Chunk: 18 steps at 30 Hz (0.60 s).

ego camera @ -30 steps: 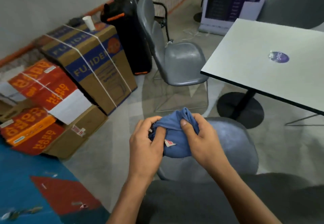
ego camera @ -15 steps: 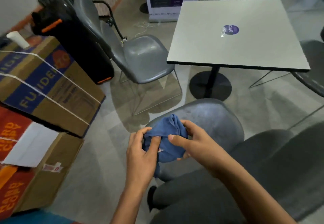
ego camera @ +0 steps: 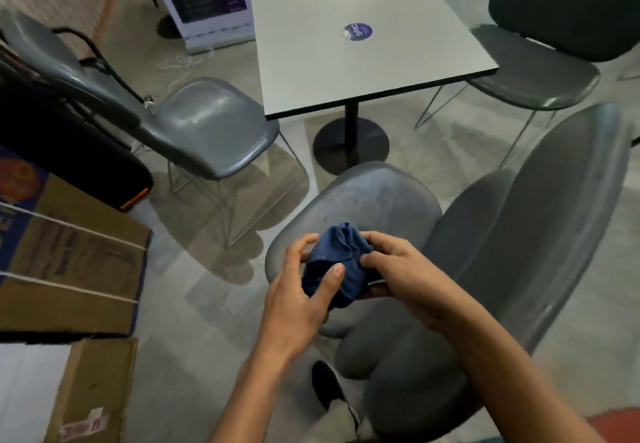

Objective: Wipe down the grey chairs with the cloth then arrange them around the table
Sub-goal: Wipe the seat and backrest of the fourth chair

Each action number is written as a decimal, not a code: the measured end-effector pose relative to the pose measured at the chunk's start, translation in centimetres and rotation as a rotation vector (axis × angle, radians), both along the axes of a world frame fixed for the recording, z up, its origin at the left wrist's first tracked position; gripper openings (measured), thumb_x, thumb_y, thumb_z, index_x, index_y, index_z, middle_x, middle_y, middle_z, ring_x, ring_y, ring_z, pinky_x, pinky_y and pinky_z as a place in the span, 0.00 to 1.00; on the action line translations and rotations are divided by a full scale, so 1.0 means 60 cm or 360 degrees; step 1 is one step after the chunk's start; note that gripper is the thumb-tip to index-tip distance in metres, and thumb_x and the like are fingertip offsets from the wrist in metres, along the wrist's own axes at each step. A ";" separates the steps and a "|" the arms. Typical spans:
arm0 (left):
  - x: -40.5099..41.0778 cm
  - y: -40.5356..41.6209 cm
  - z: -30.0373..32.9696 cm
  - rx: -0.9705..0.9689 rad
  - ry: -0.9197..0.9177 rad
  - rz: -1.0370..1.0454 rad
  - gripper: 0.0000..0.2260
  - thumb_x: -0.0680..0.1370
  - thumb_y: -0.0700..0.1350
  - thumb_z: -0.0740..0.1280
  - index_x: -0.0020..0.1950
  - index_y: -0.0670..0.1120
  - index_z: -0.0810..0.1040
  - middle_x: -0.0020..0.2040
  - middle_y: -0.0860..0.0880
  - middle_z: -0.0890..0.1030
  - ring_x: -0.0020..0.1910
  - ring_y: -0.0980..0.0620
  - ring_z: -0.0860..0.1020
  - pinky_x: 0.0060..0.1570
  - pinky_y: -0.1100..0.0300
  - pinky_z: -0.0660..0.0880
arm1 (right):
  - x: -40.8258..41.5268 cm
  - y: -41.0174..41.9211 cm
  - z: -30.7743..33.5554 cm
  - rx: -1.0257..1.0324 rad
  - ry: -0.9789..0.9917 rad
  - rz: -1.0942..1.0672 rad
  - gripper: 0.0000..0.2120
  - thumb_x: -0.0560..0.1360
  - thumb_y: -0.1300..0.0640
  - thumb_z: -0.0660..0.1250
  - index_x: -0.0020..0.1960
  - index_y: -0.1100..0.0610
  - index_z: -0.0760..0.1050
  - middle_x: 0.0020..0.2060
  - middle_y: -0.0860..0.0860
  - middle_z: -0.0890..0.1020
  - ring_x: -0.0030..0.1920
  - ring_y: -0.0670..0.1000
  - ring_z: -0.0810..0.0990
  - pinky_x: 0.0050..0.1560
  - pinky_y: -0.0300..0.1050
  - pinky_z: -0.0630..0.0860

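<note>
Blue cloth (ego camera: 337,262) bunched between both hands over near grey chair (ego camera: 374,200); we judge we wad it into pad for wiping. Left hand (ego camera: 298,297) grips near side, right hand (ego camera: 398,269) pinches top. Table (ego camera: 363,61) beyond, second chair (ego camera: 207,131) far left.

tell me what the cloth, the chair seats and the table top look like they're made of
Blue cloth: soft woven fabric, bunched in folds between both hands.
Left grey chair: likely moulded plastic, glossy with light streaks, on thin wire legs.
Near grey chair: same shell, duller and smudged.
Table top: probably matt white laminate with a dark edge.
</note>
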<state>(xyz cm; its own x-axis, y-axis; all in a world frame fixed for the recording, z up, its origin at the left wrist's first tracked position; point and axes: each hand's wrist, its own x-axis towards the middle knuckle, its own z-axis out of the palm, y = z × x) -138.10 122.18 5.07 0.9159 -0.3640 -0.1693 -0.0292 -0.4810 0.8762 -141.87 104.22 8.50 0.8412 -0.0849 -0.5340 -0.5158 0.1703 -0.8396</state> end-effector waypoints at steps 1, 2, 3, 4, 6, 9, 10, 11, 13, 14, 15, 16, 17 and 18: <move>-0.001 -0.001 0.004 0.0027 0.0035 -0.0052 0.23 0.75 0.68 0.68 0.68 0.71 0.66 0.60 0.63 0.79 0.54 0.65 0.80 0.50 0.61 0.81 | -0.005 0.001 -0.004 -0.0008 -0.0003 0.0028 0.18 0.82 0.68 0.56 0.60 0.51 0.79 0.50 0.54 0.86 0.48 0.53 0.87 0.47 0.50 0.85; -0.004 -0.001 0.007 0.0053 0.0041 -0.0087 0.23 0.75 0.68 0.68 0.68 0.72 0.66 0.61 0.63 0.79 0.55 0.65 0.80 0.50 0.62 0.81 | -0.009 0.001 -0.008 -0.0016 -0.0013 0.0055 0.19 0.82 0.69 0.56 0.61 0.51 0.79 0.51 0.54 0.86 0.48 0.53 0.87 0.48 0.50 0.85; -0.006 -0.003 0.007 0.0089 0.0026 -0.0108 0.23 0.74 0.69 0.67 0.68 0.71 0.67 0.60 0.63 0.79 0.55 0.65 0.80 0.51 0.62 0.80 | -0.012 0.003 -0.012 -0.0024 -0.0031 0.0064 0.19 0.81 0.69 0.57 0.62 0.52 0.79 0.52 0.54 0.86 0.49 0.53 0.87 0.49 0.50 0.85; -0.008 -0.005 0.007 0.0134 0.0005 -0.0114 0.23 0.74 0.70 0.67 0.68 0.70 0.68 0.60 0.63 0.78 0.55 0.65 0.79 0.50 0.63 0.79 | -0.015 0.007 -0.016 -0.0034 -0.0057 0.0054 0.19 0.81 0.69 0.57 0.62 0.52 0.79 0.52 0.54 0.86 0.49 0.53 0.86 0.50 0.50 0.84; -0.005 -0.009 -0.002 0.0239 -0.0048 -0.0113 0.19 0.76 0.68 0.66 0.65 0.69 0.70 0.57 0.63 0.78 0.54 0.66 0.78 0.48 0.66 0.76 | -0.018 0.016 -0.031 -0.0112 -0.0099 0.0015 0.19 0.81 0.69 0.59 0.60 0.49 0.80 0.51 0.53 0.86 0.50 0.52 0.86 0.52 0.52 0.84; 0.005 -0.006 -0.024 0.0241 -0.0108 -0.0086 0.08 0.81 0.60 0.65 0.60 0.65 0.74 0.53 0.60 0.80 0.50 0.64 0.79 0.45 0.63 0.76 | -0.024 0.031 -0.054 -0.0249 -0.0101 -0.0113 0.17 0.80 0.64 0.62 0.55 0.44 0.82 0.51 0.51 0.86 0.51 0.52 0.86 0.53 0.57 0.84; 0.012 -0.004 -0.031 0.0176 -0.0082 -0.0093 0.05 0.82 0.58 0.64 0.58 0.63 0.76 0.52 0.59 0.81 0.50 0.62 0.80 0.45 0.60 0.78 | -0.026 0.036 -0.057 -0.0282 -0.0089 -0.0165 0.16 0.79 0.63 0.63 0.55 0.44 0.82 0.51 0.51 0.86 0.52 0.52 0.86 0.52 0.58 0.84; 0.021 -0.003 -0.035 0.0090 -0.0031 -0.0113 0.04 0.83 0.56 0.64 0.56 0.62 0.77 0.50 0.58 0.82 0.49 0.61 0.81 0.45 0.58 0.79 | -0.026 0.040 -0.063 -0.0331 -0.0070 -0.0225 0.15 0.78 0.61 0.64 0.54 0.42 0.82 0.50 0.50 0.86 0.52 0.52 0.86 0.51 0.59 0.84; 0.043 0.005 -0.047 -0.0036 0.0034 -0.0163 0.05 0.84 0.53 0.62 0.55 0.60 0.77 0.48 0.58 0.83 0.48 0.59 0.82 0.44 0.60 0.80 | -0.018 0.047 -0.071 -0.0465 -0.0056 -0.0359 0.14 0.76 0.56 0.64 0.53 0.39 0.81 0.49 0.47 0.86 0.51 0.50 0.85 0.50 0.59 0.84; 0.056 0.012 -0.050 -0.0074 0.0044 -0.0187 0.05 0.85 0.52 0.62 0.54 0.59 0.77 0.48 0.58 0.82 0.47 0.59 0.82 0.43 0.61 0.79 | -0.013 0.051 -0.075 -0.0523 -0.0033 -0.0420 0.13 0.75 0.55 0.65 0.52 0.39 0.81 0.48 0.45 0.86 0.51 0.48 0.85 0.50 0.59 0.84; 0.071 0.018 -0.054 -0.0102 0.0055 -0.0199 0.05 0.85 0.52 0.61 0.53 0.58 0.76 0.47 0.57 0.82 0.46 0.58 0.81 0.42 0.61 0.79 | -0.006 0.058 -0.075 -0.0563 -0.0003 -0.0489 0.12 0.76 0.55 0.65 0.51 0.39 0.80 0.47 0.45 0.85 0.51 0.48 0.85 0.50 0.58 0.84; 0.087 0.026 -0.060 -0.0115 0.0072 -0.0203 0.05 0.85 0.51 0.60 0.52 0.58 0.75 0.46 0.55 0.81 0.45 0.58 0.81 0.41 0.61 0.79 | 0.002 0.065 -0.076 -0.0594 0.0036 -0.0565 0.11 0.76 0.55 0.66 0.50 0.39 0.81 0.47 0.45 0.85 0.51 0.48 0.84 0.50 0.59 0.84; 0.105 0.034 -0.067 -0.0115 0.0095 -0.0207 0.06 0.86 0.51 0.60 0.51 0.58 0.74 0.45 0.54 0.80 0.44 0.58 0.80 0.41 0.61 0.78 | 0.010 0.076 -0.078 -0.0637 0.0080 -0.0636 0.10 0.76 0.55 0.66 0.48 0.40 0.81 0.46 0.45 0.85 0.50 0.49 0.84 0.50 0.59 0.83; 0.123 0.042 -0.072 -0.0111 0.0116 -0.0215 0.06 0.86 0.51 0.59 0.51 0.58 0.73 0.45 0.54 0.80 0.44 0.59 0.80 0.41 0.60 0.78 | 0.018 0.088 -0.079 -0.0679 0.0119 -0.0705 0.10 0.76 0.56 0.67 0.48 0.41 0.81 0.45 0.45 0.85 0.50 0.49 0.84 0.49 0.59 0.83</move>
<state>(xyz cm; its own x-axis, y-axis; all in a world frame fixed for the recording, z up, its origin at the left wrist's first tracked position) -130.71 124.73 0.74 0.8440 -0.4962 -0.2037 -0.0244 -0.4149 0.9096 -140.80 109.48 3.77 0.6387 -0.6368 -0.4320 -0.5328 0.0390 -0.8453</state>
